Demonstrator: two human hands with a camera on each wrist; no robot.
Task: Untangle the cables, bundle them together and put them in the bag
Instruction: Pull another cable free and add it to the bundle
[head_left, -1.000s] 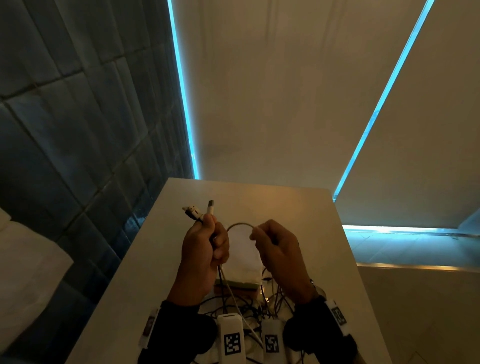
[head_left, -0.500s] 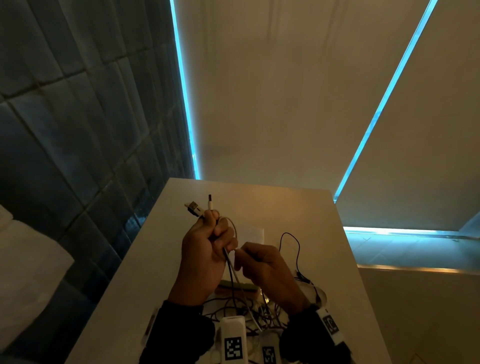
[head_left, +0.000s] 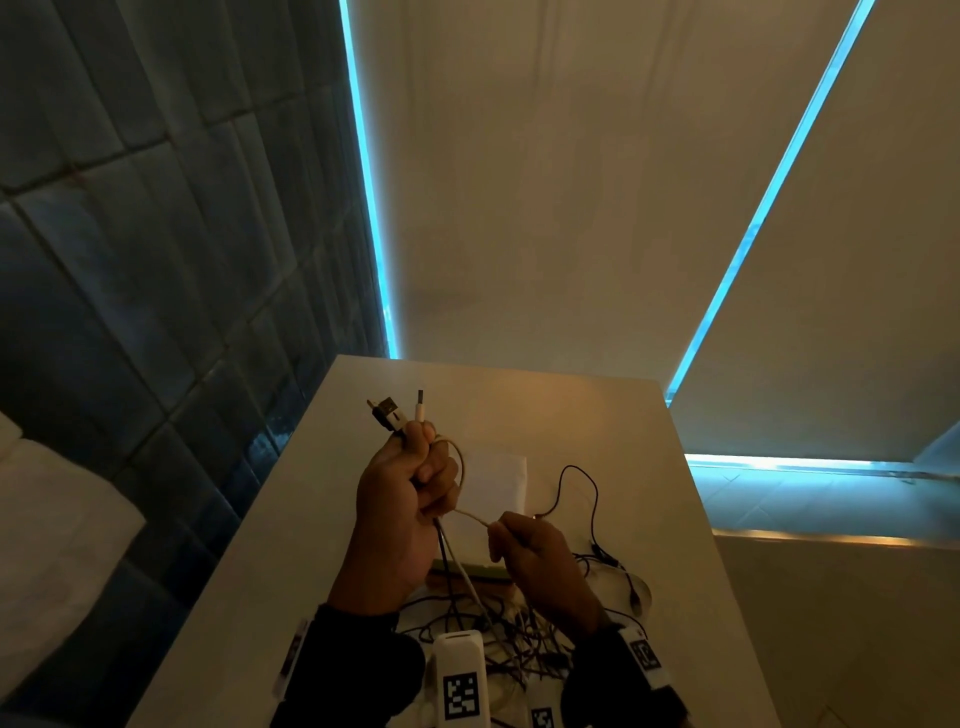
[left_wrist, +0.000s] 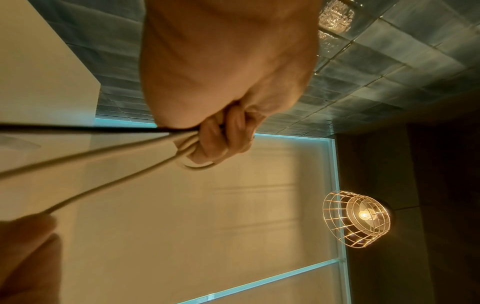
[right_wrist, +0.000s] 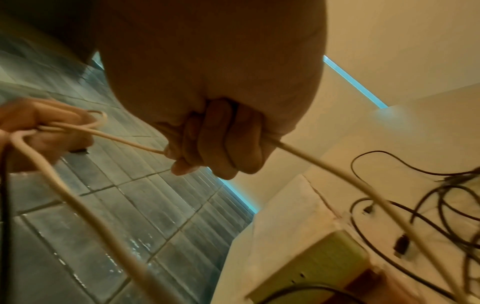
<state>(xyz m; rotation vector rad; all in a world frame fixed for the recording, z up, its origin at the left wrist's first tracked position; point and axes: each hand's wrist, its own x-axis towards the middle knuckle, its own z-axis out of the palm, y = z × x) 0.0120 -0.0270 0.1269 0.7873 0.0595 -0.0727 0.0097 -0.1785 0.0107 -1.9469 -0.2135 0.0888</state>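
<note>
My left hand is raised above the table and grips a bunch of cables, white and black. Their plugs stick up above the fist. A small loop of white cable curls beside my left thumb. My right hand pinches that same white cable just right of the left hand, drawn taut between the two. A tangle of thin black and white cables lies on the table under my wrists. A white bag lies flat on the table behind my hands.
The white table is narrow, with a dark tiled wall to its left and window blinds behind. A greenish box sits among the cables. A black cable loop arches up at the right. A caged lamp hangs overhead.
My right hand dropped from level with the left to lower down, pulling the big white loop tight into a small one. A black cable loop appeared at the right.
</note>
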